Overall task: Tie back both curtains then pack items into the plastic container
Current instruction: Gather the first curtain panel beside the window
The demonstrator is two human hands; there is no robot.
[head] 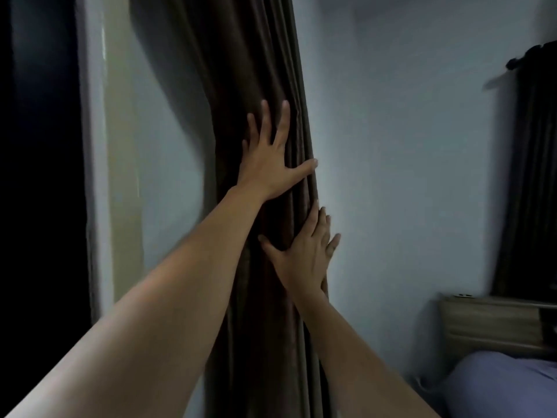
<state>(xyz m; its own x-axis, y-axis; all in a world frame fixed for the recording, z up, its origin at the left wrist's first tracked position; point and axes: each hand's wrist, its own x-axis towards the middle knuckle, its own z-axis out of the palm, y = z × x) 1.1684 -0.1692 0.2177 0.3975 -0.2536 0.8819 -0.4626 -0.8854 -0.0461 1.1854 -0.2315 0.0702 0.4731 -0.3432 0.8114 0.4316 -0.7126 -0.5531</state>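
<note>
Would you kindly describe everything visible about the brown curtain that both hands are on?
The brown curtain is dark, heavy-looking cloth with a slight sheen, gathered into narrow vertical folds and hanging against a pale wall. No tie-back shows on it. The left hand lies flat on it with spread fingers, thumb at its right edge. The right hand presses lower down, its fingers reaching past that edge. Its top and bottom run out of view.

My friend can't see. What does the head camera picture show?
Two bare hands press flat on a gathered dark brown curtain, left hand above right hand. Pale wall behind; a bed sits lower right.
</note>
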